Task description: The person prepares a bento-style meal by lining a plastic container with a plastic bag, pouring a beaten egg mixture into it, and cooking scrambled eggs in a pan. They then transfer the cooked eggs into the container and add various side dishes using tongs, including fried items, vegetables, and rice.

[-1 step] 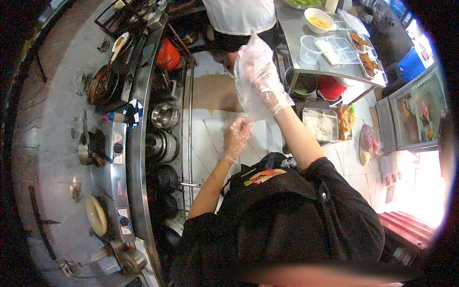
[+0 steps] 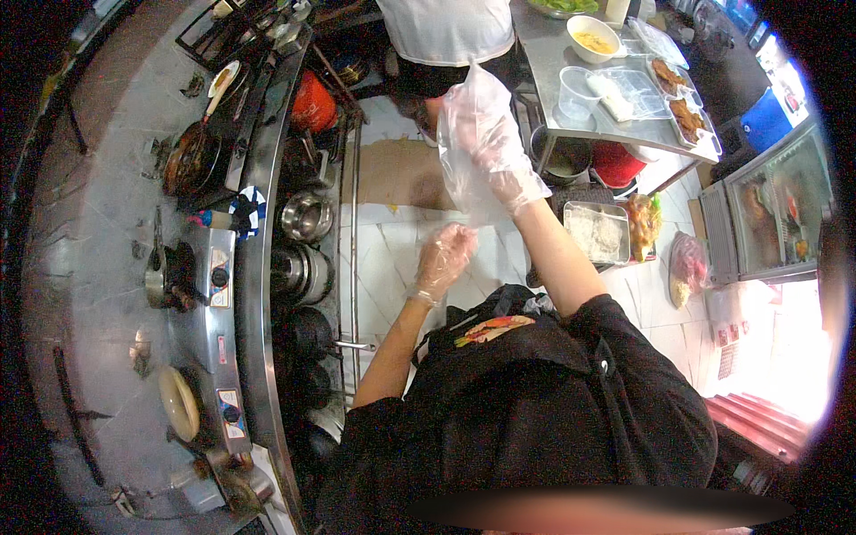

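Observation:
Both of my hands wear thin clear plastic gloves. My right hand (image 2: 495, 147) is raised in front of me and closed around a clear plastic bag (image 2: 459, 165). The film covers its fingers, so their exact grip is blurred. The bag rises to a point above that hand and hangs down on its left side. Lower and to the left, my left hand (image 2: 446, 254) is closed, its fingertips pinched together at the bag's lower edge.
Left runs a steel stove counter (image 2: 259, 312) with pans, a pan lid (image 2: 180, 403) and pots beneath. Ahead stands a person in a white shirt (image 2: 446, 31). At right, a steel table (image 2: 553, 85) bears food containers; below it sits a tray of white flour-like powder (image 2: 596, 234).
My left hand has shifted very slightly to the right, and my right hand has moved a touch to the right with the bag. Everything else stays where it was.

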Demonstrator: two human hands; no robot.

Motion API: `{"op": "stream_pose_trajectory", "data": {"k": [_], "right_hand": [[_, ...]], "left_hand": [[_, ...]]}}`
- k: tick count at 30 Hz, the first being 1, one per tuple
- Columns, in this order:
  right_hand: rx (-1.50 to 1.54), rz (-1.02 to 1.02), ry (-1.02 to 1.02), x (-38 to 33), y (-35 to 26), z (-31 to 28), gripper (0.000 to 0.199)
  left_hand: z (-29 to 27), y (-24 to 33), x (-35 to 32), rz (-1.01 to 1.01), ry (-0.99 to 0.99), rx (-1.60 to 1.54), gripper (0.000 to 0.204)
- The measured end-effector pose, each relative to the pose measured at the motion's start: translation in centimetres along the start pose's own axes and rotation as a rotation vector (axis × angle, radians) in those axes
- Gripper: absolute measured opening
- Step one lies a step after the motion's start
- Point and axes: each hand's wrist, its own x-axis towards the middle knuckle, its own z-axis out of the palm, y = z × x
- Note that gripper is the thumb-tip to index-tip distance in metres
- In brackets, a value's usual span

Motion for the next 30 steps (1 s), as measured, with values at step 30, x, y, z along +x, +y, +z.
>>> {"op": "stream_pose_trajectory", "data": {"k": [30], "right_hand": [[0.658,0.114,0.183,-1.5,-0.9,2.0,0.039]], "left_hand": [[3.7,5.3,4.6,0.552,0.714,0.187,0.077]]}}
